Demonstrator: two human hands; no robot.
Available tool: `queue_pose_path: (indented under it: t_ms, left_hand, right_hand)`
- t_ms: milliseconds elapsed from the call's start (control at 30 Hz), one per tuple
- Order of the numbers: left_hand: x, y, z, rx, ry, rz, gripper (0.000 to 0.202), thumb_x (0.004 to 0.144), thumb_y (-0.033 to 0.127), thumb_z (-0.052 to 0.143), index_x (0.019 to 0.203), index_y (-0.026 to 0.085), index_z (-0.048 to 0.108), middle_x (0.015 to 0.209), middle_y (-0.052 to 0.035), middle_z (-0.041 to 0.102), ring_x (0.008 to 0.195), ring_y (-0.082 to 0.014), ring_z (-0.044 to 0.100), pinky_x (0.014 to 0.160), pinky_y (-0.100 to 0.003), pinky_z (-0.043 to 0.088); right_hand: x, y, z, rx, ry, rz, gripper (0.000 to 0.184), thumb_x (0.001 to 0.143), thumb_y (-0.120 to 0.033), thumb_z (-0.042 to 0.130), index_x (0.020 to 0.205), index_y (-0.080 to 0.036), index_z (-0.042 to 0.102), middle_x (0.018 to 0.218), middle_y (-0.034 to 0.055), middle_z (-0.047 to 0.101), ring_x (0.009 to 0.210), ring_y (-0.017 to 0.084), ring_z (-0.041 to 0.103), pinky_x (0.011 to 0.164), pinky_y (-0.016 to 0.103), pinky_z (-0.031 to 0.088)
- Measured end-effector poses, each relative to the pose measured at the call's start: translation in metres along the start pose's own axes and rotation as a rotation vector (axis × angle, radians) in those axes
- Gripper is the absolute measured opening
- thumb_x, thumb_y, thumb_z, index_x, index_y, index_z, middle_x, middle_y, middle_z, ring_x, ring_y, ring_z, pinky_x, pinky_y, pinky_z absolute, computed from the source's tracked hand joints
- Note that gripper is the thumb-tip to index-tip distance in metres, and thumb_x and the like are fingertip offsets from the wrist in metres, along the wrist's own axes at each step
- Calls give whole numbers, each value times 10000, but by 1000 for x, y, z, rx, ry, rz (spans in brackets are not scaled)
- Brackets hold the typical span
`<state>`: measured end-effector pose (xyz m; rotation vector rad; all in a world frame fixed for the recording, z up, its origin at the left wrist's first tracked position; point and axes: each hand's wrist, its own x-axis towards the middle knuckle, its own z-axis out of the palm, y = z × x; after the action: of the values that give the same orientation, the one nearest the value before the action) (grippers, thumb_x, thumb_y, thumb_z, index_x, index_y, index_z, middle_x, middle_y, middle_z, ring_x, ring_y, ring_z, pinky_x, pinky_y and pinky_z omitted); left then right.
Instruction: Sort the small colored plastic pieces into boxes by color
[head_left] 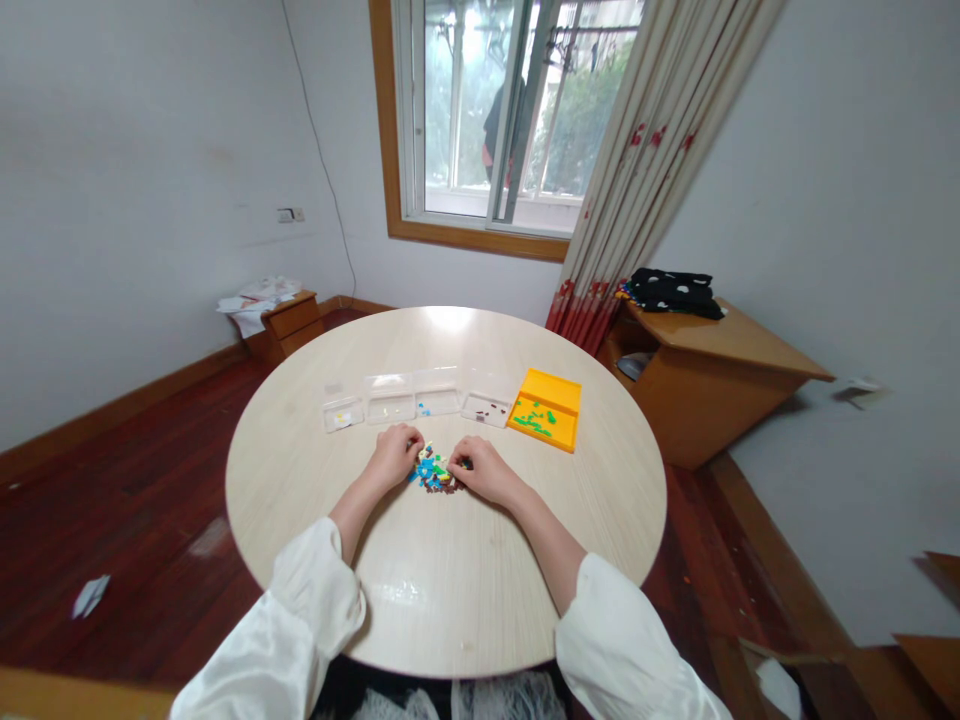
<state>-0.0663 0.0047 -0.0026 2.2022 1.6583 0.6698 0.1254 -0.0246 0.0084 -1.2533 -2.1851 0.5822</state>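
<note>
A small heap of mixed toy building bricks, blue, green, yellow, white and dark brown, lies on the round table. My left hand is at the heap's left edge, its fingers curled together; whatever they pinch is too small to name. At the heap's right edge my right hand has its fingers bent down and pressed together among the pieces, so their tips are partly hidden. Just beyond the hands stands a yellow case with green pieces in it. Left of it, a clear box holds a few dark brown pieces.
More clear boxes stand in the row: one with blue pieces, a wide one and a small one with yellow bits. The pale round table is before me. A wooden cabinet stands right, a small one left.
</note>
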Motion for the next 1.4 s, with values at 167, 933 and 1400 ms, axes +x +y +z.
queue_pose_path:
  t_ms: [167,933,1400]
  left_hand:
    - [1,-2,2,-7,11,2,174,781,159,508,770,155,682,839,-79,670,835,-194,577,779,-308,400]
    - [2,-6,3,-5,40,11,221,795,175,483,795,156,704,850,-91,676,831,-198,582,783,-307,421]
    - [-1,3,-7,-63,60,-17,187,753,222,544,800,164,715,875,-80,686,849,-201,599,786,-305,428]
  right_hand:
    - [0,4,3,4,14,-10,106,769,-98,595,679,-143,628,722,6,573,712,112,499,704,244,376]
    - [3,8,5,22,115,118,115,774,-98,572,686,-145,628,718,13,580,697,117,518,667,242,400]
    - [2,4,4,76,114,188,65,682,-113,627,651,-156,663,715,23,626,683,129,569,649,241,438]
